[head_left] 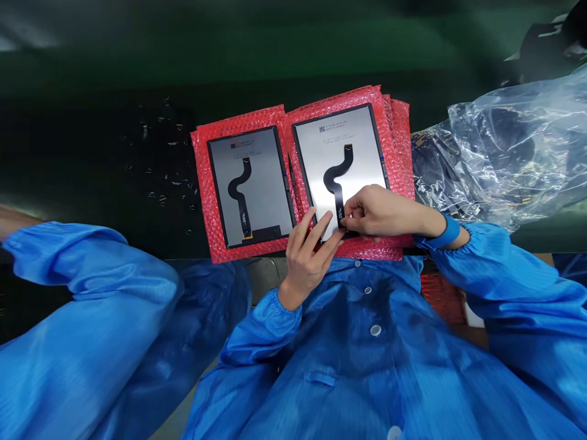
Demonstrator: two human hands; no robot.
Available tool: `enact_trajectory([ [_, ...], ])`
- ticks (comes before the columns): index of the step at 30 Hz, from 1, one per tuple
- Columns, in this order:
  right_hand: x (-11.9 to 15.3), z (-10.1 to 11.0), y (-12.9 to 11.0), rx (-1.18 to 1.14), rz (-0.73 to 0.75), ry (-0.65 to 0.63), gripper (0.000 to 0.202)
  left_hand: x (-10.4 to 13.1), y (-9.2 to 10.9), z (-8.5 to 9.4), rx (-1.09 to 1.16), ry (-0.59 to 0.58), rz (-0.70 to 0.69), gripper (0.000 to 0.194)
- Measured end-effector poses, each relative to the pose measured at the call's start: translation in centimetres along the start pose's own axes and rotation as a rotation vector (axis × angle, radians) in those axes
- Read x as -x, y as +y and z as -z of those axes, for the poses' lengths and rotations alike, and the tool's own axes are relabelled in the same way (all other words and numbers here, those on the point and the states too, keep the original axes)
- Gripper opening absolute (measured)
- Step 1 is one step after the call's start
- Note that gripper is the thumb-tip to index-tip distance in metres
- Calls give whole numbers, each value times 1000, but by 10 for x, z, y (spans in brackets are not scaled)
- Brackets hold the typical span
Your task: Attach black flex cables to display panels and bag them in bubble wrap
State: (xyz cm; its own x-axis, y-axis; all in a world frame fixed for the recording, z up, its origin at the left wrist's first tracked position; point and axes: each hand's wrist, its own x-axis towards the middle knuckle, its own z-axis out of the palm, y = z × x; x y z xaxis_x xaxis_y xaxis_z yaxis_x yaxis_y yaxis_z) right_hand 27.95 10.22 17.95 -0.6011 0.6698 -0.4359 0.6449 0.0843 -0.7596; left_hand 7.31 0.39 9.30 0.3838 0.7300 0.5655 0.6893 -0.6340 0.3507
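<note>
My left hand [308,263], spread, likely steadies the panel [362,170] — wrap [400,156] beneath probably cushions it — while my right hand [373,211] curls at the cable [329,181]; any pinch is hidden.

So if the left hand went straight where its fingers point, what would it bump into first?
The left hand would probably meet the black ribbon cable on the bright panel first. The right hand is very close too, and depth is hard to judge here.
</note>
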Motion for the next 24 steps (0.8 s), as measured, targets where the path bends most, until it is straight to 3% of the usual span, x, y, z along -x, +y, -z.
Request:
enact_trajectory([
  [3,0,0,-2,-31,-18,-14,28,-1,-1,2,64,-22,30,28],
  [6,6,2,-7,-57,-54,30,23,-2,-3,6,251,-14,146,26],
  [11,33,3,2,-30,-39,396,17,-16,-10,18,373,149,568,26],
  [15,51,-4,36,-6,-5,704,22,-37,-23,24,431,49,820,41],
  [17,55,-11,55,26,-22,823,24,-47,-31,24,431,-40,857,45],
  [20,54,-22,75,40,-46,891,28,-56,-42,21,440,-145,871,49],
  [24,50,-35,84,-65,-14,935,28,-59,-52,19,548,-131,919,50],
])
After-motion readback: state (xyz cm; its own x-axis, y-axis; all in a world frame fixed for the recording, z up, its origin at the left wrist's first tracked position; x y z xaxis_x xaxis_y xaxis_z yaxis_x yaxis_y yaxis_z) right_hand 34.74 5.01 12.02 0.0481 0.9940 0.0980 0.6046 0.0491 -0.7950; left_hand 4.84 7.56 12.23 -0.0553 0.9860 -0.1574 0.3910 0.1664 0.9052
